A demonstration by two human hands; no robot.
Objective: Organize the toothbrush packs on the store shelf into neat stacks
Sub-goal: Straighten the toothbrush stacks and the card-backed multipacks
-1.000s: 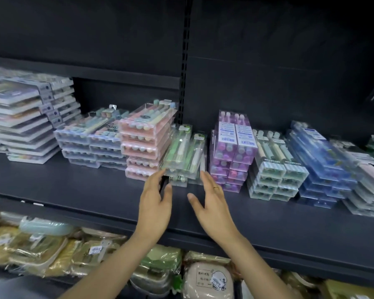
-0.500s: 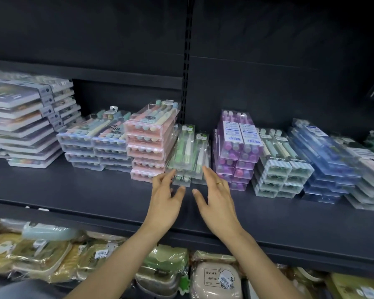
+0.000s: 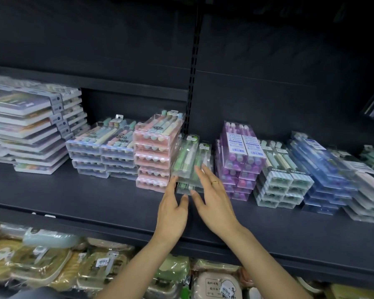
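On the dark shelf (image 3: 95, 197), rows of clear toothbrush packs sit in low stacks. The green stack (image 3: 187, 162) stands in the middle, squeezed between the pink stack (image 3: 156, 156) on its left and the purple stack (image 3: 238, 160) on its right. Its upper packs tilt, their far ends raised and leaning back, while the lower packs lie flat at the shelf front.

Both hands reach up to this green stack. The left hand (image 3: 173, 212) has its fingers straight and lightly spread, the fingertips touching the left front corner of the stack where it meets the pink one. The right hand (image 3: 216, 203) is also flat, fingers extended; its fingertips (image 3: 198, 169) lie against the right side of the upper green packs, and its thumb points toward the front edge of the lower ones. A ring (image 3: 214, 182) shows on one finger. Neither hand curls round a pack; the two sit close together, nearly touching at the thumbs, flanking the stack.

Further left stand a pale blue stack (image 3: 102, 156) and a taller pile of flat white-edged packs (image 3: 26, 130). Right of the purple one come a white-and-green stack (image 3: 283, 180), a blue stack (image 3: 324, 175) and an untidy spread of packs (image 3: 367, 190) at the far right. On the shelf below lie wrapped lunch boxes (image 3: 41, 264).
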